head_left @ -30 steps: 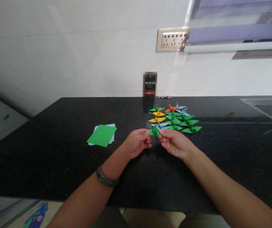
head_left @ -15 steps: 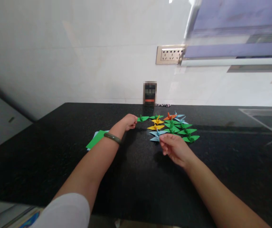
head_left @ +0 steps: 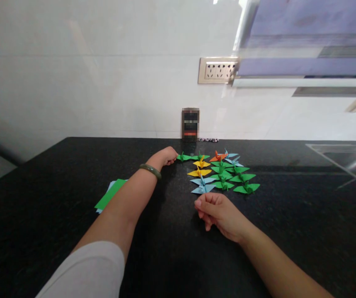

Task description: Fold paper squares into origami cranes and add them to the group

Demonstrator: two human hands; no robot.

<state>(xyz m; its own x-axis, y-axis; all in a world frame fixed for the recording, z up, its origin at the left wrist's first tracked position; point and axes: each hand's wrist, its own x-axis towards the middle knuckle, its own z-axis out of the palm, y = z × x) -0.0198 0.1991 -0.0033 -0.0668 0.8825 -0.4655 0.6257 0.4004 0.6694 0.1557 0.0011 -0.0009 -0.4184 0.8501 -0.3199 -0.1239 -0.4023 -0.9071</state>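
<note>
- Countertop, black and reflective [head_left: 171, 256], carries all the paper things; the folded cranes stand in lines towards the far side, and the square paper sheets [head_left: 111, 194] lie at left, partly covered by the left forearm.
- Right hand [head_left: 219, 211] is half open, with fingers loosely curled, and holds nothing that I can see. Half a second ago it was at the nearest blue paper crane [head_left: 202, 189]; now it has drawn back a little, just beside it and apparently not touching.
- Left hand [head_left: 167, 157] is reached far forward, its fingers closed in a small pinch on the outer wing of the green paper crane [head_left: 183, 157]. The exact fingertip contact is too small to tell.
- This green crane was between both hands one second ago. Now it is beside the farthest green crane of the left line [head_left: 200, 157], their wing tips touching or almost so. In my judgement, its placing is nearly finished.
</note>
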